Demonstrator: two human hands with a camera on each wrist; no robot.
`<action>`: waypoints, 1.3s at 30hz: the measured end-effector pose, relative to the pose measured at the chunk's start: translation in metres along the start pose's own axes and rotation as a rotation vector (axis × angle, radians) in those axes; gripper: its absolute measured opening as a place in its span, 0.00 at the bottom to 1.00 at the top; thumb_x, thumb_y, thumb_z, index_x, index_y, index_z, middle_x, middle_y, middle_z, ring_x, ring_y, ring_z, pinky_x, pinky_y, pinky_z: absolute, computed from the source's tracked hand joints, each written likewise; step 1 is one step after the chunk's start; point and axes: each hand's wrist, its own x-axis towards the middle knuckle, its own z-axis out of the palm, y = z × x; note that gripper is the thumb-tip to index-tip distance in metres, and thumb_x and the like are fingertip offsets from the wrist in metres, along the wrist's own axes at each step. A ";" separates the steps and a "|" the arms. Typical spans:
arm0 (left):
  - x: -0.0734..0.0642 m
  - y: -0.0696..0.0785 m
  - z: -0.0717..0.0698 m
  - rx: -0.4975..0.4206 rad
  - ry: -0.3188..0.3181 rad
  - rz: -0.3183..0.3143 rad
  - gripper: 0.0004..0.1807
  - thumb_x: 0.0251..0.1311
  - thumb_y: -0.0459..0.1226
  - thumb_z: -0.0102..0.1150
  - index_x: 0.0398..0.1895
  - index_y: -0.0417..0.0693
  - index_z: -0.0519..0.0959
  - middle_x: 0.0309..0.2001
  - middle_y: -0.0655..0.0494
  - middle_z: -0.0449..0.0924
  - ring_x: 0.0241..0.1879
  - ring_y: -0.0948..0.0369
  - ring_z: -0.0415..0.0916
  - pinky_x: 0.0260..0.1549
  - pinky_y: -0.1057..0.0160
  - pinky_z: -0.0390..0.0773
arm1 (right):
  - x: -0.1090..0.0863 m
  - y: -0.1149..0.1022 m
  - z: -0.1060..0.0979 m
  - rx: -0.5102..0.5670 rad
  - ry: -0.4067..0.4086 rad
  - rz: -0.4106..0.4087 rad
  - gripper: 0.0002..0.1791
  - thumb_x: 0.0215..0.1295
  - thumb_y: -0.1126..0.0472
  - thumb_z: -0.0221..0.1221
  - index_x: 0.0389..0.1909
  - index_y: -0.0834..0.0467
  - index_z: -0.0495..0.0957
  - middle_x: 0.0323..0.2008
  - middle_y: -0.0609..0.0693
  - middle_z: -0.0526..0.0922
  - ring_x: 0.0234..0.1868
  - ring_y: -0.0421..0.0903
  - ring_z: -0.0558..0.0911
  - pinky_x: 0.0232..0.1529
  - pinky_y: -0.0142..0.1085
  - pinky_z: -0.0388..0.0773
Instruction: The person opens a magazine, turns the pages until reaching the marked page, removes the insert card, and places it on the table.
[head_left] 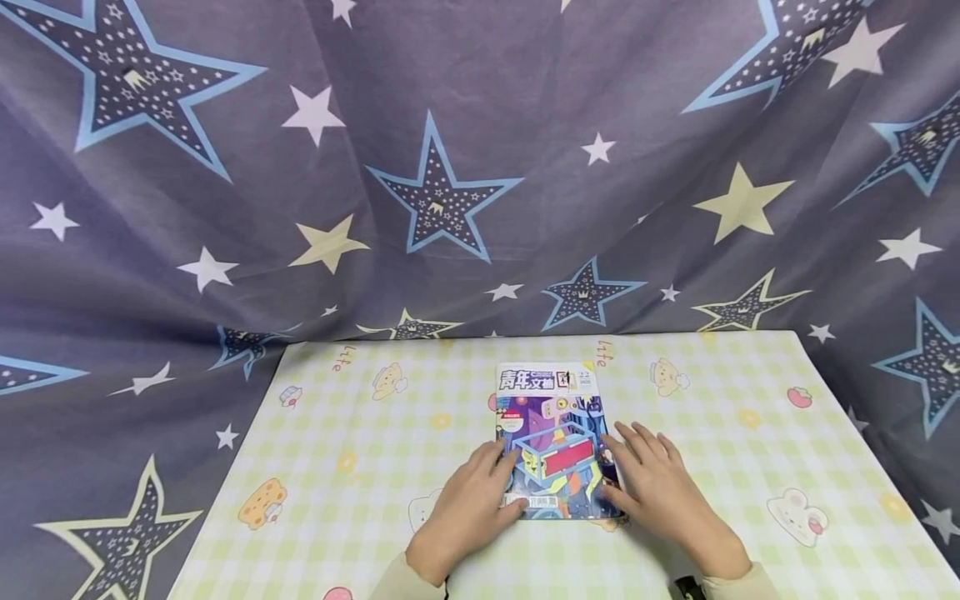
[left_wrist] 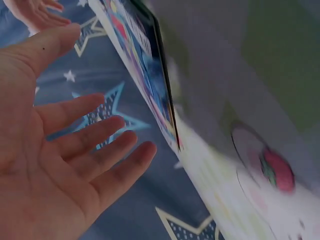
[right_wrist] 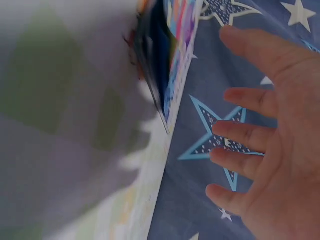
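A colourful magazine (head_left: 555,417) with a white title strip lies flat on the table, its cover facing up. My left hand (head_left: 472,504) is at its left edge and my right hand (head_left: 663,496) at its right edge, fingers extended. In the left wrist view a gap shows between the left hand (left_wrist: 55,150) and the magazine (left_wrist: 150,60). Likewise, the right wrist view has the right hand (right_wrist: 275,135) apart from the magazine (right_wrist: 175,55), with relaxed, spread fingers. Neither hand grips anything.
The table (head_left: 300,433) wears a green-and-white checked cloth with cartoon prints. Behind it and along its sides hangs a dark curtain (head_left: 510,100) patterned with stars. A dark band (head_left: 688,587) shows at the right wrist.
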 end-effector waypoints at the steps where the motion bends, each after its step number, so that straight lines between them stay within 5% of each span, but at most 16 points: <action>1: 0.001 0.002 0.002 0.008 -0.009 0.014 0.40 0.63 0.55 0.65 0.70 0.40 0.69 0.70 0.41 0.66 0.69 0.46 0.63 0.63 0.49 0.71 | 0.000 -0.001 0.002 0.000 -0.012 -0.006 0.40 0.57 0.43 0.71 0.66 0.60 0.73 0.66 0.65 0.70 0.67 0.67 0.66 0.63 0.69 0.60; 12: 0.008 0.010 0.013 0.035 -0.115 0.051 0.40 0.55 0.55 0.71 0.66 0.42 0.74 0.68 0.41 0.68 0.68 0.46 0.65 0.62 0.51 0.72 | -0.006 -0.004 0.014 0.036 -0.154 -0.055 0.42 0.49 0.42 0.75 0.63 0.57 0.75 0.64 0.63 0.72 0.65 0.67 0.68 0.62 0.68 0.62; 21: 0.008 0.011 0.016 0.023 -0.133 0.038 0.36 0.56 0.51 0.72 0.65 0.43 0.75 0.68 0.42 0.67 0.68 0.47 0.65 0.60 0.50 0.75 | -0.006 -0.005 0.012 0.051 -0.179 -0.063 0.36 0.51 0.44 0.74 0.59 0.56 0.77 0.63 0.62 0.74 0.62 0.64 0.72 0.63 0.67 0.62; 28: 0.010 0.010 0.015 0.015 -0.156 0.028 0.36 0.57 0.51 0.71 0.65 0.43 0.75 0.69 0.43 0.67 0.68 0.47 0.64 0.60 0.50 0.75 | -0.002 -0.006 0.003 0.034 -0.023 -0.062 0.22 0.60 0.49 0.70 0.51 0.57 0.83 0.49 0.54 0.84 0.52 0.54 0.81 0.56 0.58 0.75; 35: 0.009 0.006 0.012 -0.042 -0.182 0.020 0.37 0.58 0.53 0.70 0.67 0.46 0.73 0.70 0.46 0.66 0.70 0.50 0.62 0.62 0.53 0.73 | 0.004 -0.011 0.005 0.070 0.083 0.084 0.36 0.60 0.44 0.70 0.62 0.63 0.76 0.50 0.59 0.84 0.49 0.57 0.83 0.48 0.52 0.81; 39: 0.010 0.003 0.003 -0.191 -0.203 -0.014 0.40 0.60 0.58 0.65 0.69 0.45 0.72 0.70 0.48 0.67 0.69 0.51 0.64 0.64 0.52 0.70 | 0.011 -0.017 0.006 0.168 0.092 0.067 0.38 0.63 0.45 0.68 0.69 0.60 0.70 0.56 0.58 0.82 0.54 0.56 0.82 0.52 0.52 0.80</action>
